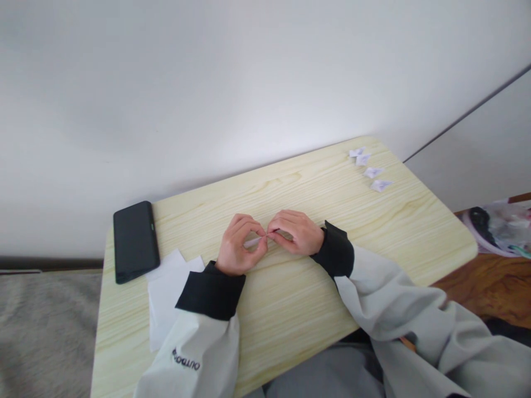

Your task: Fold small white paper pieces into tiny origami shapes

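My left hand (239,245) and my right hand (295,231) meet at the middle of a pale wooden table (290,309). Both pinch a small white piece of paper (254,241) between their fingertips, just above the tabletop. The fingers of both hands are curled and closed on it, and most of the paper is hidden by them. White sheets of paper (168,293) lie under my left forearm. Both sleeves are pale grey with black cuffs.
A black phone (135,240) lies face down at the table's far left corner. Several small folded white paper pieces (370,167) sit near the far right corner. A white wall stands behind. A brown surface with a bag (504,226) is at right.
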### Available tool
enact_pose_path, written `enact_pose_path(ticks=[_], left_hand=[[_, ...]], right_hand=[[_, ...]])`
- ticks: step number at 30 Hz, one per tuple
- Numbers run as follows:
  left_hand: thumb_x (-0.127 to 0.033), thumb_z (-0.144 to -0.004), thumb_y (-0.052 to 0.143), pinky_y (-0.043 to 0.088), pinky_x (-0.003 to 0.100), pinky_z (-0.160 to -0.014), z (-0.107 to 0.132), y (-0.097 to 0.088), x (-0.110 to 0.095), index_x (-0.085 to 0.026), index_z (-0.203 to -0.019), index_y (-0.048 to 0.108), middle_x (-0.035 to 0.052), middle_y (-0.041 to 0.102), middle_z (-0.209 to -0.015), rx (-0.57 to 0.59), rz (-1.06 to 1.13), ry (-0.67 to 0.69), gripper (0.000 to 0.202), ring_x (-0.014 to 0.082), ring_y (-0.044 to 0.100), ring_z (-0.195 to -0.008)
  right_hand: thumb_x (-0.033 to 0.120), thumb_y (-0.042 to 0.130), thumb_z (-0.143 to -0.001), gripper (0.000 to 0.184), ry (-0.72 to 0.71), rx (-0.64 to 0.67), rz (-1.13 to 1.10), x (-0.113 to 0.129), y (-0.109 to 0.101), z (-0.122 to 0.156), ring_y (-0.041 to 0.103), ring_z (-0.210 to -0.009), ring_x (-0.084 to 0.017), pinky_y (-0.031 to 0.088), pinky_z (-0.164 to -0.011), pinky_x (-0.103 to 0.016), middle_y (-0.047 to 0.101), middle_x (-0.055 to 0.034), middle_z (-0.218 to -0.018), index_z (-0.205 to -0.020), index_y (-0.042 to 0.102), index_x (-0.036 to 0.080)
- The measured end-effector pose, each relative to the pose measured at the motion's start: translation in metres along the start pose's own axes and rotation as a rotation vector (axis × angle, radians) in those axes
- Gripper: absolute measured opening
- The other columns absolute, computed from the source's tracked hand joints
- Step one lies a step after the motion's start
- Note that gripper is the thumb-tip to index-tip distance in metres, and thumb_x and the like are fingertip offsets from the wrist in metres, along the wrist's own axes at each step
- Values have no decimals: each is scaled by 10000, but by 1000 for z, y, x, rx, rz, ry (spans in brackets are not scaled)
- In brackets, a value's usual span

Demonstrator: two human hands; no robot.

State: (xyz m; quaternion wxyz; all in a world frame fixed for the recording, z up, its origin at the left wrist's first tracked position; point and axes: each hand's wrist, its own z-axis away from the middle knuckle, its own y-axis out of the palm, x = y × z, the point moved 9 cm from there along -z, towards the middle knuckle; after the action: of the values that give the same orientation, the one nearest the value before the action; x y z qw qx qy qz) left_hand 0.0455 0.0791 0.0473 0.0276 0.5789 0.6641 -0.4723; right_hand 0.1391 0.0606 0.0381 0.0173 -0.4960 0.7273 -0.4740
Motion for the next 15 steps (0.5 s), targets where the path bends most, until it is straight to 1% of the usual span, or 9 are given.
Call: enact_pose_path(ticks=[4, 8, 15], left_hand=[[-152, -712, 561, 474, 348, -700, -1, 0, 2, -191, -701, 555, 19, 605, -688, 13, 9, -33, 41, 166, 532, -732], [-159, -704, 564, 474, 351, -697, -1, -3, 3, -193, -690, 552, 20, 605, -684, -17, -16, -54, 39, 174, 538, -741], [-152, -703, 579, 477, 333, -686, 1, -3, 4, -192, -684, 553, 12, 606, -673, -33, -47, -41, 52, 164, 534, -728]], right_hand=[[231, 455, -892, 80, -4, 10, 9, 0, 3, 0, 517, -738, -149, 424, -696, -276, 606, -45, -778, -854, 510, 186], [213, 456, -893, 58, -15, 22, 12, -1, 4, 1, 513, -761, -152, 425, -717, -280, 606, -48, -804, -874, 504, 188], [175, 445, -896, 68, -18, 15, -24, -3, -1, 0, 505, -764, -149, 441, -723, -279, 613, -50, -811, -860, 502, 184]])
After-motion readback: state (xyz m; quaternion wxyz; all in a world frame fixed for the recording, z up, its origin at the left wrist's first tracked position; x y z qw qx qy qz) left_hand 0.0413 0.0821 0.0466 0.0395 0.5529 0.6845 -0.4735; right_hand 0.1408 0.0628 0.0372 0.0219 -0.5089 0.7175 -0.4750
